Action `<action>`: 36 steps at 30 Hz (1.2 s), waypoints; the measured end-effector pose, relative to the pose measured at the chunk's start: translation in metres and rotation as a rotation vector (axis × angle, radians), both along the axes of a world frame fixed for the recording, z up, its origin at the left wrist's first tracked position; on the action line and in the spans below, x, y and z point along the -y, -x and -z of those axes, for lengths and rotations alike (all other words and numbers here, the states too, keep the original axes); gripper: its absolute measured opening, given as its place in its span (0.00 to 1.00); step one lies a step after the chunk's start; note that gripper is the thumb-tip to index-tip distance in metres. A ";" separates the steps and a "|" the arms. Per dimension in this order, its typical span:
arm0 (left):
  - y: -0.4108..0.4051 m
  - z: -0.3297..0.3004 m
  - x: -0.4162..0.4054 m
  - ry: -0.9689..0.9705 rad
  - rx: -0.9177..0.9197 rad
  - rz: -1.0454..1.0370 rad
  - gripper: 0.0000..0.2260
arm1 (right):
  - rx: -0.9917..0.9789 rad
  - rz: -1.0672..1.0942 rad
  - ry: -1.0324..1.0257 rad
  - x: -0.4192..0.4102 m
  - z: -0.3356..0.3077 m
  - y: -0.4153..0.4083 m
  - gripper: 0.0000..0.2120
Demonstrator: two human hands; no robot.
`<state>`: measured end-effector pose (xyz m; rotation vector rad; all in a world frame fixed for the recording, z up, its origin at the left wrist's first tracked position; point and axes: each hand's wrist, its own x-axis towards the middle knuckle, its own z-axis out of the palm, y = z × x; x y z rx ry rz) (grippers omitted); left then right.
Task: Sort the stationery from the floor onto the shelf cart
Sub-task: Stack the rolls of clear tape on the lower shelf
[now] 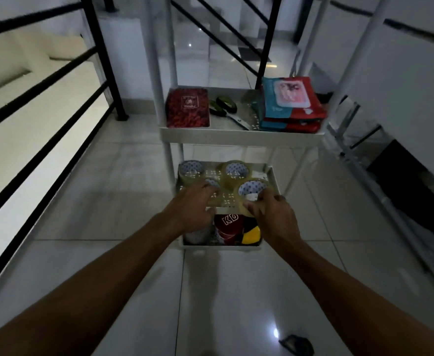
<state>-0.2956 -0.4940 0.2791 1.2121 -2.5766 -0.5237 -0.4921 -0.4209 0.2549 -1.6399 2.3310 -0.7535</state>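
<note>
A white three-tier shelf cart [241,137] stands on the tiled floor before me. Its middle tier [275,179] holds several clear tape rolls. My right hand [272,213] grips the nearest clear tape roll [251,189] at the tier's front right. My left hand [194,205] reaches over the front left, its fingers at a smaller tape roll [212,183]; whether it holds that roll is hidden. The top tier carries a red notebook [188,108], green-handled scissors [226,107] and a stack of red and teal packets [291,104]. The bottom tier holds a red roll [230,226] and a yellow-black tape roll [251,233].
A black metal railing [44,104] runs along the left side. White folded frames [359,140] lean at the right, next to a dark object on the floor. A small dark item [296,344] lies on the glossy tiles near the bottom edge.
</note>
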 end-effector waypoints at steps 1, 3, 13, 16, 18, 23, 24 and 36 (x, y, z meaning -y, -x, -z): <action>0.006 0.004 0.009 -0.002 -0.001 -0.009 0.21 | -0.003 0.010 -0.009 0.006 0.004 0.002 0.18; 0.019 0.013 0.029 -0.013 0.020 -0.055 0.22 | -0.005 0.030 -0.037 0.019 0.014 0.008 0.19; 0.043 0.066 0.069 -0.004 0.179 -0.102 0.26 | 0.111 0.135 -0.059 0.054 0.054 0.013 0.12; 0.051 0.071 0.072 0.056 0.173 -0.057 0.27 | 0.114 0.144 0.016 0.054 0.055 0.011 0.13; 0.060 0.071 0.073 0.122 0.203 0.015 0.28 | 0.114 0.085 0.059 0.053 0.053 0.009 0.18; 0.078 0.070 0.085 0.177 0.360 0.071 0.27 | -0.232 0.026 -0.133 0.054 0.050 0.015 0.19; 0.078 0.070 0.089 0.167 0.377 0.067 0.26 | -0.304 0.026 -0.147 0.054 0.048 0.017 0.16; 0.076 0.069 0.102 0.212 0.501 0.027 0.22 | -0.605 -0.067 -0.249 0.057 0.028 0.026 0.09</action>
